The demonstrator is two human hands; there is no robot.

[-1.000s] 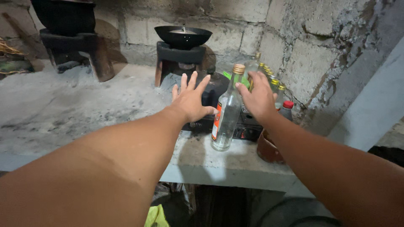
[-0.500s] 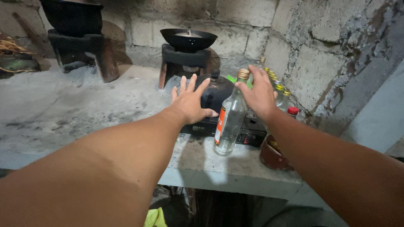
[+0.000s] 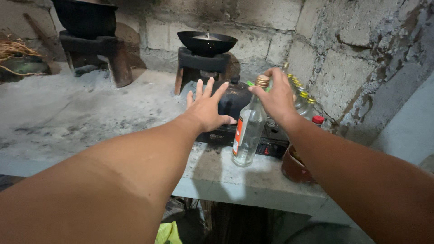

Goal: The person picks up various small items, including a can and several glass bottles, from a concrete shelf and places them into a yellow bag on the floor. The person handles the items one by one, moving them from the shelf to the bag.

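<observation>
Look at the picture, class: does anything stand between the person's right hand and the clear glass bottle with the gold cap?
Nothing visible does. The right hand is already at the neck of the clear glass bottle, fingertips by its gold cap. The left hand is spread open beside it, over the dark stove.

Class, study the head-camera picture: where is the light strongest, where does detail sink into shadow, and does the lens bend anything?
Head view: brightest on the pale concrete counter and both forearms; the black pot at top left and the space beneath the counter go nearly black; the clear bottle shows soft glints; the wide lens stretches the arms toward the corners; the left hand and right hand look sharp.
</observation>
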